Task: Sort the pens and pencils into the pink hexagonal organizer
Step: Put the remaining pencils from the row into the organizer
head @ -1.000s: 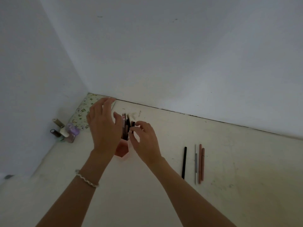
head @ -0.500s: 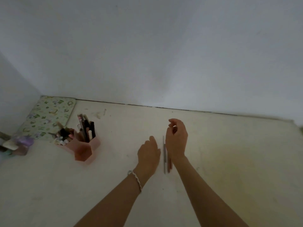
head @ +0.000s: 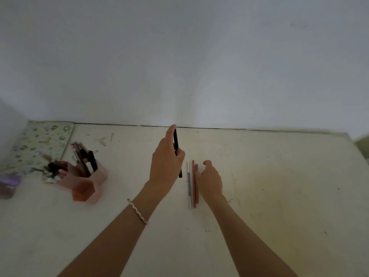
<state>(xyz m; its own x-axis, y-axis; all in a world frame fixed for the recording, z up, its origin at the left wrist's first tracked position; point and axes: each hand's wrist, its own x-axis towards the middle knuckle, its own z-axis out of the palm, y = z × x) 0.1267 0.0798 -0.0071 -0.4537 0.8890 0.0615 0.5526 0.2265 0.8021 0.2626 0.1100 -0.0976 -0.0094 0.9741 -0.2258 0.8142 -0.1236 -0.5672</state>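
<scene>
The organizer [head: 85, 182] stands left of three pens [head: 192, 184] lying side by side on the table [head: 259, 196].

I see a plain pale wall [head: 199, 56] filling the upper half, dim and evenly lit. It meets a cream, scuffed table [head: 279, 186] along a dark seam. A second wall [head: 10, 116] closes the left corner, light soft throughout.
</scene>
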